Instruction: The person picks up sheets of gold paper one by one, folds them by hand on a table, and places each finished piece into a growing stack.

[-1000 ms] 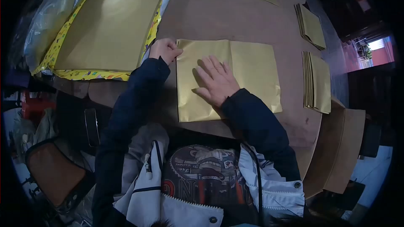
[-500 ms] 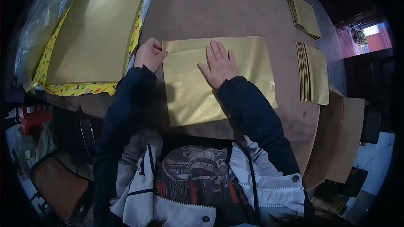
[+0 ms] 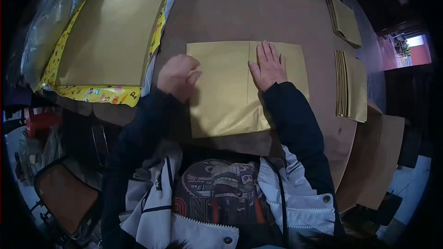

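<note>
Left hand [image 3: 179, 77]: motion-blurred, at gold sheet's [image 3: 221, 92] left edge; finger state unclear. Sheet flat on table [image 3: 207, 18], between left fingers and right. Right hand [image 3: 268, 67]: palm down on it, thumb apart, fingers slightly spread.

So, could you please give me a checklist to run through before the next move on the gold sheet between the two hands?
1. Right hand flat on the gold sheet: ok, palm down.
2. Left hand has a grip on the sheet's left edge: cannot tell, it is blurred.
3. Sheet smooth: not ok, wrinkles show near its lower edge.
4. Sheet apart from the two folded stacks on the right: ok.
5. Sheet apart from the yellow-wrapped pile on the left: ok.
</note>
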### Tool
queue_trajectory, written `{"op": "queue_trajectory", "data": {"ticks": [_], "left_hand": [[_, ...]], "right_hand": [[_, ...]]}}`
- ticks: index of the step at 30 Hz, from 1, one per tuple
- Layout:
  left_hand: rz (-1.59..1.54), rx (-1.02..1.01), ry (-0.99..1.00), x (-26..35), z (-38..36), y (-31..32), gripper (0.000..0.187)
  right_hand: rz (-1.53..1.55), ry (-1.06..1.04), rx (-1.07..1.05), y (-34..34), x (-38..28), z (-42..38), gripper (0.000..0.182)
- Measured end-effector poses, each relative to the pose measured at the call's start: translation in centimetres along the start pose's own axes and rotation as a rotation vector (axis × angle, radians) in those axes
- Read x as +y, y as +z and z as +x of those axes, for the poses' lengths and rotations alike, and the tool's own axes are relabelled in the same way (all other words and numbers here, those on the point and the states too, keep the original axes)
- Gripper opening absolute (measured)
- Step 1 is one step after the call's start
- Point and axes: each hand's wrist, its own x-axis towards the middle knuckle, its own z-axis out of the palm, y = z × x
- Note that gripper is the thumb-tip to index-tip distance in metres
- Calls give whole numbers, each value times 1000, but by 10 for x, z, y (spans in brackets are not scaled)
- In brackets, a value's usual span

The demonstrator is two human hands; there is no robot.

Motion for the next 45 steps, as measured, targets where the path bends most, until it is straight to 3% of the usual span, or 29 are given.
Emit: {"op": "queue_trajectory", "data": {"ticks": [1,3,4,5,8,11,13,16,20,29,31,35,36,39,40,45], "left_hand": [[-44,-129,94,10,-7,2,26],[-74,-197,230,28,-17,13,29],[-64,-361,183,27,-19,20,43],[-64,-355,191,27,-20,21,43],[182,-403,116,34,-21,30,70],[236,-441,97,38,-19,29,70],[221,-426,126,30,-25,36,70],[262,-328,220,27,-27,38,68],[293,-383,189,34,-25,36,67],[414,-504,171,43,-23,31,63],[394,-700,167,56,-17,22,58],[348,-779,311,48,-1,20,67],[344,-834,261,47,8,25,71],[416,-765,249,57,27,50,71],[401,-651,281,62,24,63,71],[201,-639,506,101,-14,87,64]], "right_hand": [[-12,-1,-3,1,1,-1,65],[8,-16,6,2,0,-2,65],[0,-18,-1,2,0,-2,65],[-11,-14,-3,1,1,-1,65],[-44,-37,-51,-9,-3,-6,66],[-15,-283,-39,-42,-37,-37,67],[159,-443,11,-35,-55,-61,67],[229,-529,-35,-19,-63,-95,68],[154,-367,-25,-18,-31,-87,67],[28,-220,-2,-16,39,-48,61],[5,-206,15,-14,50,-42,59],[-9,-184,-21,-14,55,-39,60],[-14,-182,-16,-12,56,-39,60],[-36,-172,-26,-12,54,-40,60],[-25,-182,-15,-11,55,-40,59],[-29,-192,-43,-9,68,-40,58]]}}
